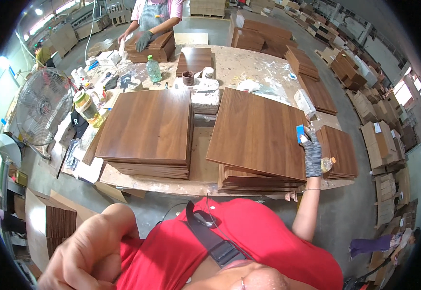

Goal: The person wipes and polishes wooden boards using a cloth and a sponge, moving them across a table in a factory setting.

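The right arm reaches forward from the body, and its right grip [312, 154], in a grey glove, lies on the right edge of one brown board [258, 133]. The fingers are closed on one small blue piece [300, 134]. This board sits turned at an angle on one stack [256, 181], just left of the right grip. The left arm is bent, and the bare left grip [82, 253] is raised close to the camera, with the fingers curled; I cannot tell if it holds something. Ahead of the left grip, one second large stack [145, 126] stands on the table [229, 59]. Just right of the right grip are one smaller stack [340, 150] and one small bottle [326, 165] with an orange cap.
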`<action>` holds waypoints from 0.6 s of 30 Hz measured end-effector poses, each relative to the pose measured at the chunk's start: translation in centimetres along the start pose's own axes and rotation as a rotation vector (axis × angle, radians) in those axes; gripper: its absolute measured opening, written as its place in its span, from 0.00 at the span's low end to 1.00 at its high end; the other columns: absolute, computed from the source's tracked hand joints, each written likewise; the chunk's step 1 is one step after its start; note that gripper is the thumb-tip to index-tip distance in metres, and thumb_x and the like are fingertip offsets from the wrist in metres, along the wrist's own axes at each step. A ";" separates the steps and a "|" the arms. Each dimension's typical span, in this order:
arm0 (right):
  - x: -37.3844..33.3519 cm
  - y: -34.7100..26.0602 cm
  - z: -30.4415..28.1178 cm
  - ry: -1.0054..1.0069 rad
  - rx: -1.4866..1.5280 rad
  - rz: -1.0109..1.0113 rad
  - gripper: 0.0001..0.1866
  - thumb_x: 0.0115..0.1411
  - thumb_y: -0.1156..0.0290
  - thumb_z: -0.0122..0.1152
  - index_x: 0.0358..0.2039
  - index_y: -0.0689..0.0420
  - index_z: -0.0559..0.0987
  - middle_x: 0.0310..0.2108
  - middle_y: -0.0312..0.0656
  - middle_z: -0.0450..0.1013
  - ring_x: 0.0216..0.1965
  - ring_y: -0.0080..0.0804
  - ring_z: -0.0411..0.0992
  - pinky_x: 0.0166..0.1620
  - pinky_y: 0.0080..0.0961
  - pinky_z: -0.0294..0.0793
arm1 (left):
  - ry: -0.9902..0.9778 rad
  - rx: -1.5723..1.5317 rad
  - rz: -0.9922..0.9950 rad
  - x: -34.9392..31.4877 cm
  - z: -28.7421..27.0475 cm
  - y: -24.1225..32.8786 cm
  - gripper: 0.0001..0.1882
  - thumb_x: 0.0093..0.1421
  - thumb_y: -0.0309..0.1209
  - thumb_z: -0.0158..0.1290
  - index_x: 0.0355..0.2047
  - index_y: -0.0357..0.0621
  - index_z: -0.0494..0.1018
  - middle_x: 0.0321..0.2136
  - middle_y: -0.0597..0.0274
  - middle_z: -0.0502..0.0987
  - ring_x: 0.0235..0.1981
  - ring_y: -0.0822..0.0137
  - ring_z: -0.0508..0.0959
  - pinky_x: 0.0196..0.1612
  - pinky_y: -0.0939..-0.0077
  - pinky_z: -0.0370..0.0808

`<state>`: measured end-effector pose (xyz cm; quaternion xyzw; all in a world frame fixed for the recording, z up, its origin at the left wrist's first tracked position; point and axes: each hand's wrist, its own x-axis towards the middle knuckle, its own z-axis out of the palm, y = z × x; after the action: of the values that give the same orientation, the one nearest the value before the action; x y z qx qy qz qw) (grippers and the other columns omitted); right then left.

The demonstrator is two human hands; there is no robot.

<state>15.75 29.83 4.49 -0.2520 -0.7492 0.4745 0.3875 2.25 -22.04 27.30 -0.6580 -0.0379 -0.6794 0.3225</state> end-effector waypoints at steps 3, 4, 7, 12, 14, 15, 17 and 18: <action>-0.1 0.2 -0.2 -0.016 -0.047 0.000 0.22 0.65 0.71 0.63 0.59 0.62 0.76 0.53 0.39 0.77 0.51 0.22 0.74 0.55 0.22 0.75 | -0.072 0.018 0.093 -0.8 1.0 -1.3 0.09 0.53 0.15 0.57 0.27 0.41 0.71 0.32 0.66 0.72 0.32 0.71 0.73 0.32 0.81 0.75; 0.0 0.2 -0.1 -0.020 -0.068 -0.006 0.23 0.65 0.70 0.63 0.60 0.62 0.76 0.53 0.39 0.76 0.51 0.23 0.74 0.55 0.23 0.75 | -0.086 0.048 0.136 -0.9 1.2 -1.5 0.09 0.53 0.15 0.57 0.27 0.41 0.70 0.32 0.67 0.71 0.32 0.71 0.73 0.32 0.81 0.74; 0.1 -0.5 0.0 -0.040 -0.058 -0.008 0.23 0.66 0.69 0.62 0.61 0.62 0.75 0.55 0.40 0.76 0.52 0.24 0.73 0.56 0.23 0.75 | -0.047 0.217 0.317 -0.5 0.8 -1.1 0.07 0.55 0.20 0.57 0.27 0.44 0.69 0.31 0.69 0.70 0.32 0.72 0.71 0.34 0.81 0.71; -0.1 -0.2 -0.3 -0.029 -0.050 0.020 0.23 0.67 0.69 0.61 0.61 0.61 0.74 0.55 0.40 0.75 0.53 0.24 0.73 0.56 0.23 0.75 | -0.036 0.480 0.396 0.0 0.2 -1.6 0.08 0.54 0.27 0.61 0.29 0.47 0.70 0.30 0.72 0.71 0.31 0.73 0.70 0.36 0.82 0.68; -0.2 -0.2 -0.1 -0.037 -0.024 0.013 0.23 0.67 0.69 0.61 0.61 0.61 0.74 0.55 0.40 0.75 0.53 0.25 0.74 0.57 0.24 0.75 | -0.006 0.401 0.362 0.0 0.5 -1.8 0.08 0.56 0.27 0.61 0.32 0.43 0.72 0.34 0.70 0.73 0.32 0.71 0.72 0.37 0.83 0.71; -0.2 -0.2 0.0 -0.045 -0.020 0.011 0.23 0.67 0.69 0.61 0.61 0.61 0.74 0.55 0.40 0.76 0.53 0.25 0.74 0.57 0.24 0.75 | 0.011 0.334 0.340 0.0 0.7 -2.0 0.09 0.56 0.27 0.61 0.34 0.41 0.72 0.35 0.68 0.74 0.32 0.71 0.73 0.38 0.83 0.72; -0.1 -0.1 0.0 -0.048 -0.036 0.006 0.24 0.66 0.69 0.61 0.61 0.61 0.75 0.55 0.39 0.76 0.52 0.24 0.74 0.57 0.23 0.74 | 0.051 0.185 0.300 -0.2 1.3 -2.5 0.11 0.57 0.28 0.61 0.38 0.37 0.74 0.38 0.66 0.76 0.33 0.69 0.76 0.39 0.84 0.74; 0.0 0.0 -0.1 -0.043 -0.055 0.002 0.24 0.66 0.69 0.62 0.61 0.61 0.75 0.55 0.39 0.76 0.52 0.24 0.74 0.57 0.23 0.74 | 0.068 0.118 0.283 -0.2 1.6 -2.8 0.12 0.58 0.28 0.61 0.39 0.35 0.75 0.40 0.65 0.77 0.33 0.68 0.77 0.39 0.84 0.75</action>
<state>15.82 29.87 4.52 -0.2531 -0.7699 0.4594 0.3635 2.25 -19.02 28.38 -0.6135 0.0261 -0.6456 0.4541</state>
